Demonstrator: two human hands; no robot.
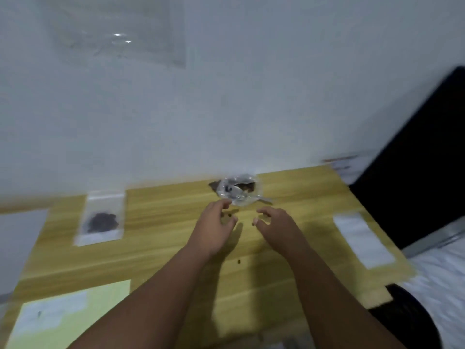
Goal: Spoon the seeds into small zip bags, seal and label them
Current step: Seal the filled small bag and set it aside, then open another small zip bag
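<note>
**A:** What are the hands doing?

**B:** The left hand (217, 222) and right hand (275, 224) reach side by side over the table (163, 238). The fingers of both are loosely curled and grasp nothing.

**A:** And the seeds?

**B:** They lie straight ahead, just beyond the fingertips, in a clear seed container (239, 188) at the far edge. It is too blurred to tell bowl from crumpled bag. The left forefinger is right at its near rim, but I can't tell whether it touches.

**A:** Where's the spoon?

**B:** The spoon (263, 199) rests in the container with its handle pointing right and slightly near. I'd judge the right hand closer to the handle and the left closer to the container.

**A:** What's further out?

**B:** A few loose seeds (239, 261) lie between and near the hands. A filled bag (100, 219) sits well to the left and an empty bag (362, 241) well to the right. A yellow sheet (108, 298) carrying a white label (52, 311) is at the near left.
</note>
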